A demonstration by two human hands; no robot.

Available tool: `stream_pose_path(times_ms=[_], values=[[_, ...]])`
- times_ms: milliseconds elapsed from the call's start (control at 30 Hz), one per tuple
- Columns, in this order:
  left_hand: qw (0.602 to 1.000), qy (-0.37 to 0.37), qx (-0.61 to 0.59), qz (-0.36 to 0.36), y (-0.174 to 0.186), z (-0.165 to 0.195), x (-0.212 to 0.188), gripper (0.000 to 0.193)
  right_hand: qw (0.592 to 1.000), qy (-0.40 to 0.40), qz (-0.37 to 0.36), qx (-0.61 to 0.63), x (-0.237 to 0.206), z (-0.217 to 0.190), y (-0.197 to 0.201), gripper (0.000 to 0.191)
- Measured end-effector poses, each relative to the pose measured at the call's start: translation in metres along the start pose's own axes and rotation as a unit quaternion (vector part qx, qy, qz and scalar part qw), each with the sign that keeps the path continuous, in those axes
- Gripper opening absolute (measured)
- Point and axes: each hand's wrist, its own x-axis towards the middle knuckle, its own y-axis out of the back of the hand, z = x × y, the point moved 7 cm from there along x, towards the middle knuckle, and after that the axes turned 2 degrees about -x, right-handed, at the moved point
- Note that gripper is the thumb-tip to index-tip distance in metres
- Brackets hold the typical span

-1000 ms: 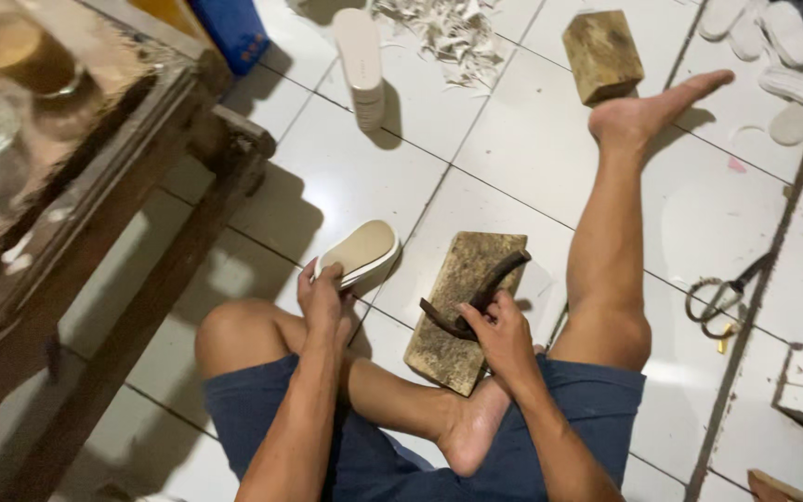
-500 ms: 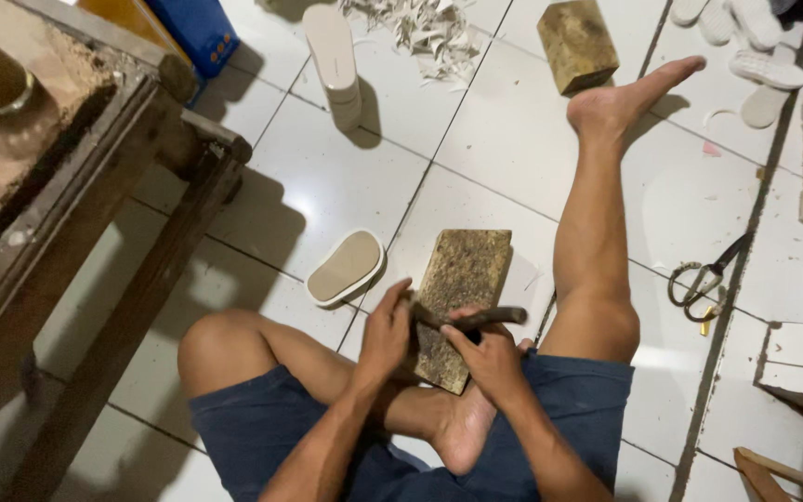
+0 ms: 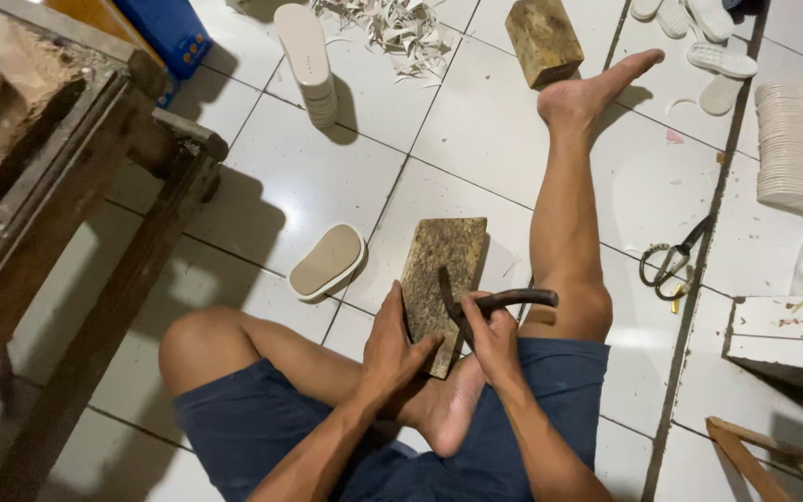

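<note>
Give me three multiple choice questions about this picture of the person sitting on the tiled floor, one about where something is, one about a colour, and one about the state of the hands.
1. Where do the scissors lie?
A. on the wooden block
B. on the floor tiles beside the outstretched leg
C. on the wooden table

2. What colour are the shorts?
A. dark blue
B. red
C. white

3. What is the right hand doing?
A. resting flat on the floor
B. holding the scissors
C. closed on a dark curved strap over the wooden block

Answers: 1 B, they lie on the tiles right of the leg. 2 A, the cloth is plainly dark blue. 3 C, its grip wraps the strap while the left hand steadies the block.
</note>
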Motion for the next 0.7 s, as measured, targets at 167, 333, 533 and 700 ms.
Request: stream_pose_path(times_ms=[167, 333, 533, 700], values=[[0.994, -0.037, 0.089, 0.056, 0.039, -0.018, 0.037, 0.073, 0.972, 0.123, -0.053, -0.195, -0.01, -0.048, -0.016, 0.026], [0.94, -0.045, 0.326, 0.095, 0.105, -0.041, 0.079, 0.081, 0.955, 0.193, -0.064, -0.215, -0.02, -0.058, -0.024, 0.03], [0.933, 0.057, 0.347, 0.079, 0.134, -0.069, 0.075, 0.069, 0.964, 0.138, -0.052, -0.22, -0.013, -0.042, -0.023, 0.027], [0.902, 0.076, 0.395, 0.155, 0.152, -0.055, 0.067, 0.085, 0.975, 0.1, -0.063, -0.19, -0.009, -0.036, -0.023, 0.027]])
